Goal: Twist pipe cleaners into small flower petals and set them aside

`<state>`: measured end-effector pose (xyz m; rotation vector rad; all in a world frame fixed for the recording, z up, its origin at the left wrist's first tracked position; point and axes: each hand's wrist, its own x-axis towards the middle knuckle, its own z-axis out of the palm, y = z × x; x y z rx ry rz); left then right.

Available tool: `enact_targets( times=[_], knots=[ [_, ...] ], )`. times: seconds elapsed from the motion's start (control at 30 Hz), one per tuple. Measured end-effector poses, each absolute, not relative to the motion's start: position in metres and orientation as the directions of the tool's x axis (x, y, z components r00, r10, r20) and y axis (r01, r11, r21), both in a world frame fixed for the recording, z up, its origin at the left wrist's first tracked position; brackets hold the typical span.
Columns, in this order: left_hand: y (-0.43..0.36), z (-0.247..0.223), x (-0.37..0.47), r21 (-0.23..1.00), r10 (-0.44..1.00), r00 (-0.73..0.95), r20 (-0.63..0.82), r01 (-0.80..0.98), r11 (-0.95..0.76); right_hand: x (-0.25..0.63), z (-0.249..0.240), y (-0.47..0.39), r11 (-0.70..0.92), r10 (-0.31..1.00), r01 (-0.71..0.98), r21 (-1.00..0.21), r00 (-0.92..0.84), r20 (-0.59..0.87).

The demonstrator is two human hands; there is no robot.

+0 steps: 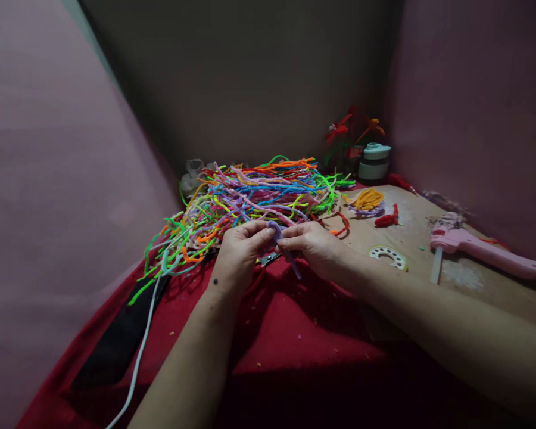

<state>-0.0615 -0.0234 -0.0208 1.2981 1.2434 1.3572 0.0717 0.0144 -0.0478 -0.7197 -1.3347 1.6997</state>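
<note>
Between my two hands is a purple pipe cleaner [290, 260], bent over at the top with a straight end hanging down. My left hand [243, 247] pinches its bent part between thumb and fingers. From the other side, my right hand [312, 243] pinches the same piece, fingertips close to the left ones. Just below the hands lie scissors [269, 258], mostly hidden. A big heap of multicoloured pipe cleaners [263, 190] spreads behind my hands on a red cloth [295, 333].
On a brown board to the right lie a pink glue gun [486, 247], a white holed ring [388, 257], a yellow coiled bundle [368, 199] and a red piece [388, 217]. A teal-lidded container [375, 161] stands behind. A white cable [145, 339] crosses a black strip [116, 345] at left.
</note>
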Motion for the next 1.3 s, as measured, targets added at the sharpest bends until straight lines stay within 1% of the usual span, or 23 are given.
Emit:
enact_targets(
  times=[0.17,0.27,0.33,0.4,0.5,0.57,0.6,0.7,0.77,0.87,0.93,1.0,1.03,1.07,1.1,1.13,1.17,1.23,1.27,1.3],
  knots=[
    [-0.024,-0.02,-0.061,0.99,0.988,-0.068,0.141,0.027,-0.139,0.072,-0.047,0.015,-0.092,0.873,-0.255,-0.963,-0.485,0.045],
    [-0.026,-0.018,-0.059,0.987,0.987,-0.023,0.16,-0.015,-0.16,0.074,-0.045,0.014,-0.103,0.872,-0.269,-0.958,-0.487,0.043],
    [-0.026,-0.018,-0.059,0.986,0.986,0.01,0.164,-0.013,-0.164,0.074,-0.045,0.013,-0.099,0.862,-0.271,-0.957,-0.504,0.054],
    [-0.025,-0.019,-0.06,0.988,0.988,0.02,0.151,0.012,-0.152,0.074,-0.046,0.013,-0.092,0.847,-0.266,-0.96,-0.527,0.065],
    [-0.024,-0.02,-0.06,0.986,0.989,-0.014,0.144,0.081,-0.143,0.073,-0.049,0.015,-0.071,0.834,-0.253,-0.965,-0.545,0.081],
    [-0.024,-0.021,-0.058,0.969,0.978,-0.067,0.199,0.163,-0.186,0.072,-0.05,0.016,-0.051,0.836,-0.244,-0.968,-0.541,0.093],
    [-0.024,-0.021,-0.057,0.949,0.963,-0.095,0.251,0.22,-0.226,0.072,-0.051,0.016,-0.049,0.837,-0.237,-0.97,-0.539,0.09],
    [-0.024,-0.022,-0.055,0.828,0.885,-0.112,0.452,0.422,-0.369,0.071,-0.05,0.017,-0.064,0.84,-0.228,-0.972,-0.538,0.07],
    [-0.024,-0.023,-0.055,0.748,0.837,-0.082,0.542,0.502,-0.435,0.072,-0.049,0.017,-0.063,0.831,-0.234,-0.97,-0.55,0.079],
    [-0.022,-0.027,-0.056,0.665,0.784,-0.044,0.619,0.56,-0.494,0.073,-0.047,0.017,-0.049,0.821,-0.235,-0.971,-0.563,0.094],
    [-0.022,-0.029,-0.056,0.557,0.727,0.016,0.687,0.631,-0.54,0.074,-0.046,0.017,-0.052,0.825,-0.212,-0.976,-0.559,0.078],
    [-0.023,-0.031,-0.055,0.415,0.66,0.092,0.746,0.71,-0.569,0.075,-0.045,0.018,-0.054,0.833,-0.19,-0.98,-0.551,0.061],
    [-0.023,-0.031,-0.054,0.366,0.636,0.113,0.763,0.736,-0.57,0.076,-0.045,0.018,-0.053,0.833,-0.182,-0.982,-0.551,0.058],
    [-0.023,-0.031,-0.053,0.35,0.627,0.111,0.771,0.749,-0.563,0.076,-0.044,0.018,-0.046,0.832,-0.177,-0.983,-0.551,0.06],
    [-0.023,-0.03,-0.053,0.369,0.637,0.094,0.765,0.746,-0.554,0.076,-0.042,0.017,-0.038,0.832,-0.17,-0.985,-0.551,0.063],
    [-0.023,-0.029,-0.053,0.42,0.663,0.064,0.746,0.727,-0.542,0.077,-0.041,0.017,-0.03,0.834,-0.159,-0.987,-0.548,0.063],
    [-0.023,-0.028,-0.053,0.5,0.707,0.022,0.707,0.692,-0.521,0.077,-0.04,0.016,-0.024,0.836,-0.145,-0.989,-0.545,0.059],
    [-0.023,-0.026,-0.054,0.687,0.822,-0.056,0.566,0.584,-0.433,0.077,-0.037,0.014,-0.017,0.842,-0.103,-0.995,-0.538,0.041],
    [-0.022,-0.025,-0.054,0.755,0.865,-0.085,0.494,0.536,-0.378,0.077,-0.036,0.012,-0.015,0.846,-0.083,-0.996,-0.533,0.032],
    [-0.023,-0.025,-0.054,0.785,0.885,-0.102,0.453,0.517,-0.342,0.077,-0.035,0.011,-0.013,0.849,-0.066,-0.998,-0.528,0.024]
  ],
)
